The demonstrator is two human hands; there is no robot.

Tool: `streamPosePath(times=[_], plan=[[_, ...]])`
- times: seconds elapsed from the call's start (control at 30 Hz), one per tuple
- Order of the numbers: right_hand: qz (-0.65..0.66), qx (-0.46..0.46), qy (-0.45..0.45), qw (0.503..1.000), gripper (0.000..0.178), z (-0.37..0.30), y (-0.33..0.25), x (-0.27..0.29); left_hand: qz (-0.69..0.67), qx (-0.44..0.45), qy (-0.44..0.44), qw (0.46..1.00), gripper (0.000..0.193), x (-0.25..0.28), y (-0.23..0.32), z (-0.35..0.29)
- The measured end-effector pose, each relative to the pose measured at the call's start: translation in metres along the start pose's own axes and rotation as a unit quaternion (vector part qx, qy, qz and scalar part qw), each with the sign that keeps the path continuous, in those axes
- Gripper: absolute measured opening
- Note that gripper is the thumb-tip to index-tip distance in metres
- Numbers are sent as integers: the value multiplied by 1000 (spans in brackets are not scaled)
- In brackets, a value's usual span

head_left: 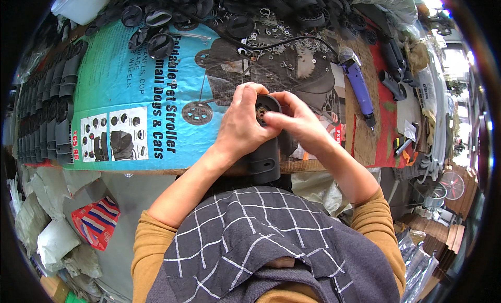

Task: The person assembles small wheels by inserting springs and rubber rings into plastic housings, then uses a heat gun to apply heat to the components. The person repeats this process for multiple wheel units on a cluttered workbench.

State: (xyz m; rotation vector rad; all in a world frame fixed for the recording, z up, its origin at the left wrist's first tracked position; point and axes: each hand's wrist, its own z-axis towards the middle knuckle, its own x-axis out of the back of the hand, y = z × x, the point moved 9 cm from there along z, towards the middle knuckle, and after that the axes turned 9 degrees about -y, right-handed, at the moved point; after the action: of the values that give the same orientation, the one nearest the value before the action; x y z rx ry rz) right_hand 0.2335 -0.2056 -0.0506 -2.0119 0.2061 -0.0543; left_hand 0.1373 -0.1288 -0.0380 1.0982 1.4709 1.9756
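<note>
At the bench's near edge, both my hands are round a black plastic wheel-housing part [264,163]. Its rounded upper end has a small brass-coloured metal ring [261,113] at its centre, and its broader lower end hangs toward me. My left hand [241,120] grips the left side, fingers wrapped over the top. From the right, my right hand [298,117] closes on the same part, its thumb lying beside the metal ring. The far side of the part is hidden behind my fingers.
Flattened printed cardboard [112,57] covers the bench. Rows of black plastic parts [49,104] stand at left; black round knobs [160,44] and loose metal hardware [308,44] lie at the back. A blue power screwdriver [357,86] and black tubular pieces [391,85] are at right.
</note>
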Motion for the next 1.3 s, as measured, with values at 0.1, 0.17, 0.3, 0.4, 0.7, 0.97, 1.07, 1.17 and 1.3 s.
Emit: streamPosePath(times=[0.1,0.17,0.3,0.4,0.7,0.97,1.07,1.17,1.3], plan=[[43,-29,36,998,41,-1,5,-3,8,10,-3,1000,66,0,0,0],[52,-34,49,997,40,1,6,-3,10,12,-3,1000,66,1,-1,0],[64,-24,58,996,37,4,10,0,7,4,2,1000,65,2,1,0],[66,-30,51,996,36,2,13,0,3,6,2,1000,66,2,2,-1],[-365,167,195,895,15,34,-72,45,20,-42,14,999,67,2,8,0],[-596,338,195,702,10,66,-83,16,5,-52,27,998,61,2,6,0],[-510,305,201,779,12,37,-92,22,50,-85,67,993,58,6,14,-4],[-352,164,146,910,20,3,-68,28,17,-93,82,992,47,7,14,-8],[-297,69,113,946,26,-13,-44,23,65,-117,60,989,18,3,21,-7]])
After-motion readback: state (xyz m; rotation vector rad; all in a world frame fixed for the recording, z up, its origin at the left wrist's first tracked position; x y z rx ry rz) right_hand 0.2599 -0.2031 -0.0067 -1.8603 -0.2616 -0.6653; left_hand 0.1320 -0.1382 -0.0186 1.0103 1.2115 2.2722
